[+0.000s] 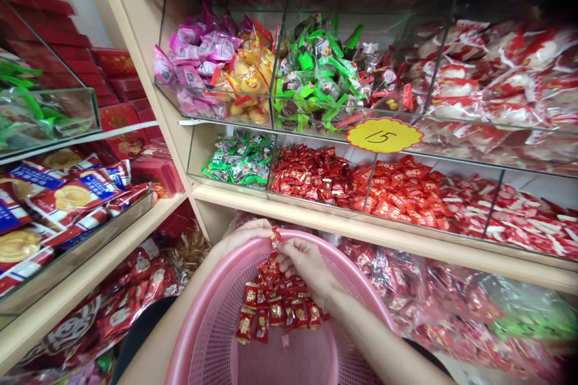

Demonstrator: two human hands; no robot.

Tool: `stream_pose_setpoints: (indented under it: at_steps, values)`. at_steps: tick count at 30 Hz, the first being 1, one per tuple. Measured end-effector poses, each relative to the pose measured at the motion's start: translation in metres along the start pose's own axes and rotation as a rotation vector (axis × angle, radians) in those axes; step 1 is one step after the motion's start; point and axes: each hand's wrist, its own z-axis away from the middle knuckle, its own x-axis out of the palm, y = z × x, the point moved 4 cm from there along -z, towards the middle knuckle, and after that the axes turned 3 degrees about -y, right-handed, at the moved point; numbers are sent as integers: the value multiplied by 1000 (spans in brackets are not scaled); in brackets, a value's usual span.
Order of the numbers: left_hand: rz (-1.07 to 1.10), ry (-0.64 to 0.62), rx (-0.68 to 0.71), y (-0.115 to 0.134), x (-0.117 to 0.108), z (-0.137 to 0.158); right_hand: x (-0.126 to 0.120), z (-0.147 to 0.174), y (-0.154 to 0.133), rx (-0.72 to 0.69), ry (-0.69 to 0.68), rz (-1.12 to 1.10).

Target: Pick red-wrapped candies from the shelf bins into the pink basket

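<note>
A pink plastic basket [194, 289] with mesh sides stands in front of me between my forearms. My left hand [250, 231] is at its far rim, closed over the edge, with the fingers partly hidden. My right hand [302, 264] reaches in over the basket and pinches a red-and-gold wrapped candy [275, 237] near the far rim, close to my left fingertips. Many more red wrapped candies [277, 314] lie in the basket, bunched toward its far side. A small pale pink piece [285, 341] rests on the basket floor nearer to me.
Just beyond the basket, a wooden shelf [316, 210] carries clear bins of red candies [311, 174], orange-red packets [406, 192] and green packets [244, 156]. A yellow tag [383, 135] reads 15. Bagged sweets [451, 307] lie below right; blue-and-red packets [76, 192] fill the left shelf.
</note>
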Motion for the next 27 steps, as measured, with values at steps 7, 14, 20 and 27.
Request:
stream_pose_setpoints:
  at_steps: [7, 14, 20, 27]
  values:
    - [-192, 94, 30, 4, -5, -2, -3, 1, 6, -40, -31, 14]
    - [-222, 92, 26, 4, -6, -4, -7, 1, 12, -77, -1, 44]
    - [-113, 62, -22, 7, 3, 1, -1, 9, 6, -90, -16, 60]
    - [-75, 30, 13, 7, 5, 3, -1, 8, 7, -95, -12, 51]
